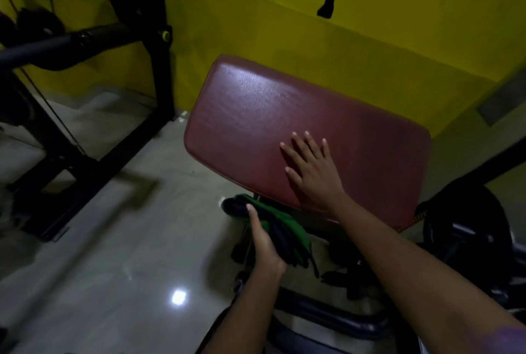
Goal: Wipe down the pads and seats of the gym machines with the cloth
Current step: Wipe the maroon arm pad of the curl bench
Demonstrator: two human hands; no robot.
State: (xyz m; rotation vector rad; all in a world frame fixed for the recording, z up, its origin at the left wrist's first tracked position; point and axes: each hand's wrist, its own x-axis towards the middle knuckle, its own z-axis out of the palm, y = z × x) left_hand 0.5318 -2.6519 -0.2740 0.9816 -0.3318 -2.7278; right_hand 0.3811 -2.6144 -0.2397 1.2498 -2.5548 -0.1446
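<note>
A dark red padded seat (pixel 256 125) of a gym machine fills the middle of the view, tilted up toward the yellow wall. My right hand (pixel 313 171) lies flat on its near right part, fingers spread and straight. My left hand (pixel 264 245) holds a bunched green and dark cloth (pixel 284 228) just below the pad's near edge, thumb stretched along the cloth. The fingers of that hand are hidden under the cloth.
A black machine frame (pixel 159 48) with a padded bar (pixel 65 43) stands at the left on the glossy tiled floor (pixel 113 239). A black weight plate (pixel 466 219) and machine base parts sit at the right. The yellow wall (pixel 370 48) is close behind the pad.
</note>
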